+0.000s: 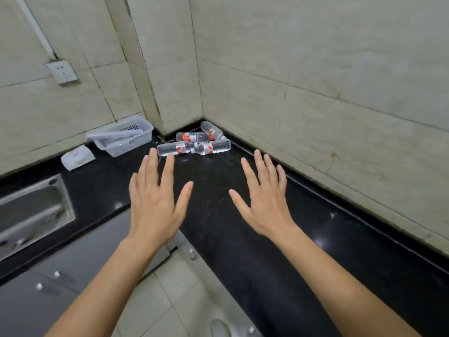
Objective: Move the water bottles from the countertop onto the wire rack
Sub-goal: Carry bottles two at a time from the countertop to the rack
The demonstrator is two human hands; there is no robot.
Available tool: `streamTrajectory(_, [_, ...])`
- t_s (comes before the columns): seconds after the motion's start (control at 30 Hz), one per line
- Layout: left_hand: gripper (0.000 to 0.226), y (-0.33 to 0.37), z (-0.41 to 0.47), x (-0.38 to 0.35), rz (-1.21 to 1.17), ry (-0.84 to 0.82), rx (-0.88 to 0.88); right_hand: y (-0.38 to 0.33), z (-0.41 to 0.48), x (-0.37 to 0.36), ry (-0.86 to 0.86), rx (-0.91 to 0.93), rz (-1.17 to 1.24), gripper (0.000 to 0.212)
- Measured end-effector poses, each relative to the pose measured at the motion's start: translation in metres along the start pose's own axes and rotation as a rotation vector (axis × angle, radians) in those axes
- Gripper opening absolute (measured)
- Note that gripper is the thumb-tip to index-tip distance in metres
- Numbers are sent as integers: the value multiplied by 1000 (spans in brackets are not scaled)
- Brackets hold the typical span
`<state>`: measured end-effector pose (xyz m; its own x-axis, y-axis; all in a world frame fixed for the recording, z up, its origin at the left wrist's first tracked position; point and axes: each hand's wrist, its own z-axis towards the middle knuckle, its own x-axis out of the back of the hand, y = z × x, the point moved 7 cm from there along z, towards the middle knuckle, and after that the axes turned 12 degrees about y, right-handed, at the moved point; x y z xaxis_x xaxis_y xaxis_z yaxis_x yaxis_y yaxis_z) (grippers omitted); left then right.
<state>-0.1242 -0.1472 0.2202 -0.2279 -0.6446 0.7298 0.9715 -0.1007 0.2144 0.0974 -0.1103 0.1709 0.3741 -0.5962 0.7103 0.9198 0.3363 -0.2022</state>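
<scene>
Several clear water bottles (194, 142) with red-and-white labels lie on their sides in the far corner of the black countertop (218, 190). The nearest one (173, 148) lies just beyond my left fingertips. My left hand (155, 198) and my right hand (263, 200) hover palm-down above the counter, fingers spread, holding nothing. Both hands are a short way in front of the bottles. No wire rack is in view.
A white perforated plastic basket (121, 139) stands left of the bottles by the wall. A white pack (76, 156) lies further left. A steel sink (31, 212) is set into the counter at the left. Tiled walls close the corner. A wall socket (62, 71) is above.
</scene>
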Motion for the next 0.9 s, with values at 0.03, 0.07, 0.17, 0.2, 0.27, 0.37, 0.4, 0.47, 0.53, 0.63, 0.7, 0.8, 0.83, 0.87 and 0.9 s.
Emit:
streamTrajectory(0.03, [72, -9, 15, -13, 4, 3, -10, -1, 16, -16, 7, 8, 4, 73])
streamTrajectory(0.07, [71, -18, 31, -26, 10, 2, -19, -2, 32, -33, 14, 16, 9, 73])
streamTrajectory(0.17, [68, -42, 87, -67, 21, -16, -14, 3, 82, -80, 25, -21, 26, 73])
streamTrajectory(0.2, [65, -49, 105, -80, 14, -25, 0, 5, 98, -94, 22, -43, 35, 73])
streamTrajectory(0.27, [67, -61, 140, -103, -11, -58, 14, 8, 128, -122, 6, -58, 44, 73])
streamTrajectory(0.37, [69, -77, 185, -135, 2, -95, -27, 9, 171, -161, -24, -50, 45, 73])
streamTrajectory(0.4, [69, -85, 197, -145, 5, -100, -28, 10, 184, -174, -36, -57, 40, 73])
streamTrajectory(0.47, [68, -102, 218, -166, 0, -110, -19, 12, 205, -201, -64, -66, 25, 73])
streamTrajectory(0.53, [68, -119, 235, -192, 4, -129, -25, 15, 222, -230, -99, -70, 17, 73])
streamTrajectory(0.63, [68, -142, 255, -239, 3, -181, -34, 20, 235, -275, -147, -55, -3, 74])
streamTrajectory(0.7, [70, -155, 263, -276, -6, -240, -67, 27, 237, -304, -185, -71, -61, 76])
streamTrajectory(0.8, [74, -182, 273, -338, 6, -352, -118, 41, 239, -346, -275, -152, -125, 82])
streamTrajectory(0.83, [76, -194, 276, -360, 8, -397, -120, 46, 240, -361, -323, -179, -148, 84])
streamTrajectory(0.87, [77, -207, 279, -382, 7, -444, -126, 52, 239, -376, -373, -209, -171, 87])
streamTrajectory(0.9, [79, -219, 282, -404, 3, -488, -138, 57, 240, -391, -415, -244, -190, 90])
